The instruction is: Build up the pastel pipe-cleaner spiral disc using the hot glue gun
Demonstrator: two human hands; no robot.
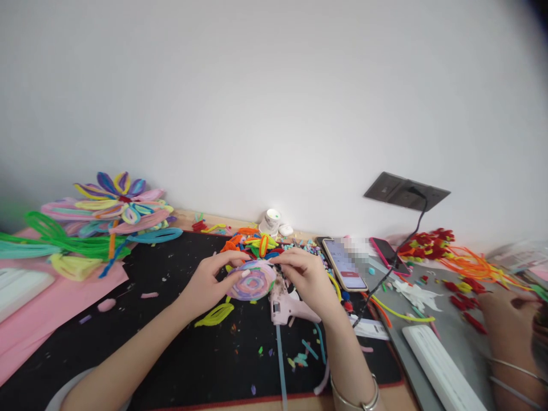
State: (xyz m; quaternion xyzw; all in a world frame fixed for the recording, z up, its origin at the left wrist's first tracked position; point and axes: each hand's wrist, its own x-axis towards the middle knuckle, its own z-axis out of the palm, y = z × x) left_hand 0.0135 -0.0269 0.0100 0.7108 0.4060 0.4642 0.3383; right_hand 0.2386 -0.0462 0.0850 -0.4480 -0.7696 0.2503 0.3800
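A round, flat coil of pastel pipe cleaner (252, 281) in pink, purple and blue is pinched by my left hand (216, 277), thumb on its face. My right hand (306, 274) is closed, its fingertips meeting at the coil's upper right edge; what lies between them is too small to make out. Beneath my right hand a pale pink hot glue gun (282, 308) lies on the black mat (171, 342), a long glue stick (280, 365) protruding toward me. A yellow-green pipe-cleaner leaf (214, 315) rests left of it. Bright pipe-cleaner pieces (261, 244) are heaped behind the coil.
Large pipe-cleaner flowers (122, 205) stand at the left, above pink paper (81, 297). On the right are two phones (345, 265), a black cord (406, 240) running from a wall socket (406, 191), and a white bar-shaped object (443, 365). Another person's hand (509, 319) works at far right.
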